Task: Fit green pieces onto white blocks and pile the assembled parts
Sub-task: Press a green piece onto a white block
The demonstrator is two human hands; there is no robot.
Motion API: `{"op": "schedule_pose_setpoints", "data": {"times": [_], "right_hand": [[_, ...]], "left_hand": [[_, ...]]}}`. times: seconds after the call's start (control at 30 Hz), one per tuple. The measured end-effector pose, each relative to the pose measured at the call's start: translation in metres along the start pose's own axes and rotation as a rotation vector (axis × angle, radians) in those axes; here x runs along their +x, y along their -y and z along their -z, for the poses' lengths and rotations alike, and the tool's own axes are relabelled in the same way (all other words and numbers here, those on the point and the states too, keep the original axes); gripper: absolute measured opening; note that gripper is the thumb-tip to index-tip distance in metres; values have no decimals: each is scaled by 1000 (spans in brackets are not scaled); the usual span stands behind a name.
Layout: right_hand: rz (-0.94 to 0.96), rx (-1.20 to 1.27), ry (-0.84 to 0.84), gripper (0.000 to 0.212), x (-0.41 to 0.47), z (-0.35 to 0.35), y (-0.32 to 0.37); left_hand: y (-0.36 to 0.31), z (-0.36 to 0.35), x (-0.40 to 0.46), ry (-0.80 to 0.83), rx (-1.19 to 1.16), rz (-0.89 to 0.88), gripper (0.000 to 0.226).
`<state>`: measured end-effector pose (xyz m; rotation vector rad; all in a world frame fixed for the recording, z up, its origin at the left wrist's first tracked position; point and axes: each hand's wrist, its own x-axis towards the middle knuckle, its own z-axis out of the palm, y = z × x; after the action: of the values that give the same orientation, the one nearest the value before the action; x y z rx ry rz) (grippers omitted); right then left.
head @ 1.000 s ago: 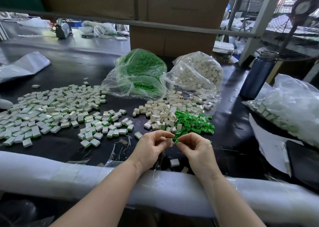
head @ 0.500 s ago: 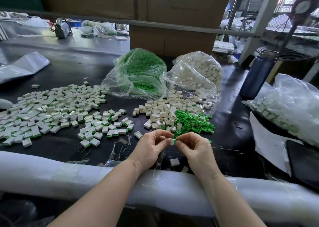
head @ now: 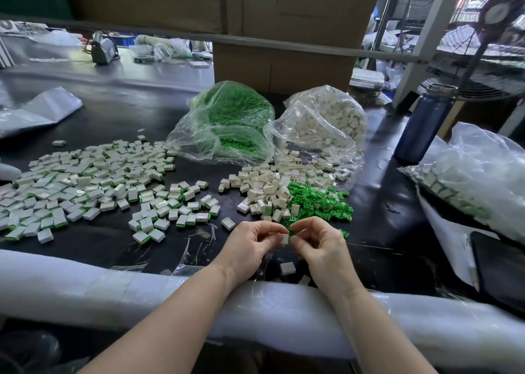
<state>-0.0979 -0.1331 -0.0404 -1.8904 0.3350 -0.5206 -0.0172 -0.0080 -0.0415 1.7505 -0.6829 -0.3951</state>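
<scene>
- While your forearms rest over the white padded rail (head: pixel 85 282) at the near edge of the dark worktop (head: pixel 119 112), your two hands meet just above it.
- Your left hand (head: pixel 250 248) has its fingers curled, thumb and forefinger pinching a small white block (head: pixel 285 239).
- Your right hand (head: pixel 321 246) is curled too, its fingertips pinching the same block from the other side; whether a green piece sits between them cannot be told.
- Just beyond your fingertips lies a heap of loose green pieces (head: pixel 318 203), touching a heap of loose white blocks (head: pixel 267 186) on its left.
- Farther back from those heaps stand two clear bags side by side: a bag of green pieces (head: pixel 230 118) ahead of your left hand and a bag of white blocks (head: pixel 326 118) ahead of your right hand.
- Well out to the left of your left hand spreads the pile of assembled parts (head: pixel 85 180), white with green edges, lying flat across the worktop.
- Directly below your hands, near the rail, a single white block (head: pixel 287 268) lies alone, with another partly hidden just beside your right wrist.
- Far off to the right of your right hand sits a bag of finished parts (head: pixel 471 183), and behind it stands a dark blue bottle (head: pixel 420 126).
- Beyond the bottle a fan (head: pixel 483 47) stands at the right edge.
</scene>
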Motion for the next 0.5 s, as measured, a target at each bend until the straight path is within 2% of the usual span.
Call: {"op": "schedule_pose_setpoints", "data": {"times": [0.5], "right_hand": [[-37,-17,67,21,1,0,1]], "left_hand": [[0,-3,0,44,71,9,17]]}}
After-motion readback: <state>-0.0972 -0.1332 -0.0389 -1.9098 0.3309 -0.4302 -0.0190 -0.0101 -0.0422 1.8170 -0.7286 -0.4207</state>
